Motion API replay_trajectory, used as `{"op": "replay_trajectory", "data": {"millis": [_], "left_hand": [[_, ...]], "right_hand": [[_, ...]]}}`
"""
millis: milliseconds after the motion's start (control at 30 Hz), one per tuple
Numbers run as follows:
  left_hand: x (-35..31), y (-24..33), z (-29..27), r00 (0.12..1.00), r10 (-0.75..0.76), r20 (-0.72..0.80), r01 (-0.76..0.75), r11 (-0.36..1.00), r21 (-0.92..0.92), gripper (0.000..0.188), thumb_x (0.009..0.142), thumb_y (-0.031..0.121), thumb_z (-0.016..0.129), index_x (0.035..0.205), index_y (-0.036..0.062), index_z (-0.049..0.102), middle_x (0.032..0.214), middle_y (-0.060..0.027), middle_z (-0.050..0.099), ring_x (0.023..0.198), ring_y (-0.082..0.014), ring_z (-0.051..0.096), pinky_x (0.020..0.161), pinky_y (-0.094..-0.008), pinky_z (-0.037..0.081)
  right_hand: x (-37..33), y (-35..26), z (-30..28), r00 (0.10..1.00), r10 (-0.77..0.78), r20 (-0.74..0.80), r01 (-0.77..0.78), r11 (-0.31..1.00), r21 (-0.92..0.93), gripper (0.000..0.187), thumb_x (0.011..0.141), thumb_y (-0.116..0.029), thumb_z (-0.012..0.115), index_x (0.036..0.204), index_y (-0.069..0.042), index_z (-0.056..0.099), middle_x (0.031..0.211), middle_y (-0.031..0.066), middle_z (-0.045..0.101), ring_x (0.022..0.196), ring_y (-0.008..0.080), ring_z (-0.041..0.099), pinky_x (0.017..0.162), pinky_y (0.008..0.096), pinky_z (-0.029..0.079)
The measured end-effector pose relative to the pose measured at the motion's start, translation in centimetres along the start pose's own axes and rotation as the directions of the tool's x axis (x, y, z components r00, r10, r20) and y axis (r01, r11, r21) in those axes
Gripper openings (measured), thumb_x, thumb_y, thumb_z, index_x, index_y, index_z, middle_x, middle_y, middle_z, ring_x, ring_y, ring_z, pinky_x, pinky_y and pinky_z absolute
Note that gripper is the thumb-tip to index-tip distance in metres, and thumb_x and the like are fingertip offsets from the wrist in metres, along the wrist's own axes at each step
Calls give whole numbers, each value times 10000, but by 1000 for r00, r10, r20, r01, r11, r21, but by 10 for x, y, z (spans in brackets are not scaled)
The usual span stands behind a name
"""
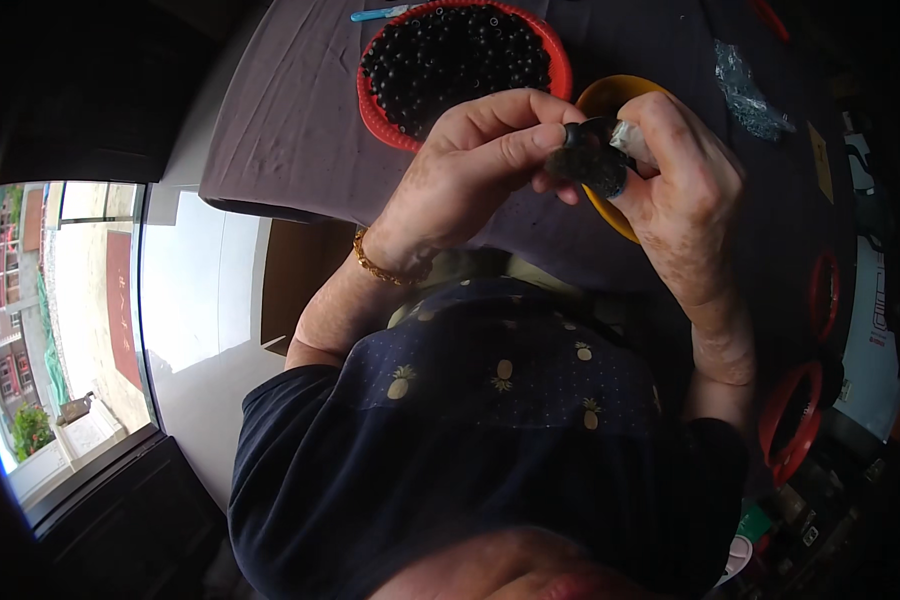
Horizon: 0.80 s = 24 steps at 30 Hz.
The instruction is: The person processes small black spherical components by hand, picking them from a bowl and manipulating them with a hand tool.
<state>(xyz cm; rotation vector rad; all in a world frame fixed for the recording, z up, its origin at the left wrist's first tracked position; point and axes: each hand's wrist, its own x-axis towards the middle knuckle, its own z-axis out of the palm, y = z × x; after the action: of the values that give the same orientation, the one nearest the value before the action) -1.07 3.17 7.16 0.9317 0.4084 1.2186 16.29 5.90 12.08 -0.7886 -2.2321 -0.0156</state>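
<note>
My left hand [480, 155] pinches a small black round piece [574, 134] between thumb and forefinger. Close on its right, my right hand [690, 180] is closed, with white wrapping [630, 138] around a fingertip. A dark, partly shiny clump [595, 168] fills the space between the two hands; its kind is too dark to tell. Under the hands sits a yellow bowl [620, 88], mostly covered by them. Behind my left hand, a red basket [562, 70] holds a heap of small black round pieces [450, 65] with a few pale rings among them.
A grey-purple cloth [290, 130] covers the table. Beyond the basket lies a blue-handled tool [378, 14]. Crumpled clear plastic [748, 95] is at the far right. Red round containers [792, 425] stand low on the right; a bright window [80, 330] is on the left.
</note>
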Motion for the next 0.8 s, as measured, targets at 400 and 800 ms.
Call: {"op": "replay_trajectory", "data": {"millis": [400, 800], "left_hand": [[-3, 5, 4, 1000, -9, -19, 9, 1000, -9, 221, 911, 147, 520, 1052, -16, 568, 887, -57, 613, 749, -116, 602, 671, -210, 471], [-5, 10, -1, 998, -61, 5, 60, 994, 95, 214, 900, 156, 532, 1015, -15, 593, 834, -37, 616, 695, -104, 601, 623, -194, 431]], "right_hand": [[1, 0, 2, 998, -58, 9, 58, 998, 29, 367, 649, -296, 761, 785, -61, 514, 644, 19, 525, 558, 182, 568, 471, 293, 446], [2, -2, 0, 998, -54, 36, 54, 998, 10, 349, 658, -292, 755, 750, -66, 506, 616, 21, 511, 541, 183, 564, 469, 295, 450]]}}
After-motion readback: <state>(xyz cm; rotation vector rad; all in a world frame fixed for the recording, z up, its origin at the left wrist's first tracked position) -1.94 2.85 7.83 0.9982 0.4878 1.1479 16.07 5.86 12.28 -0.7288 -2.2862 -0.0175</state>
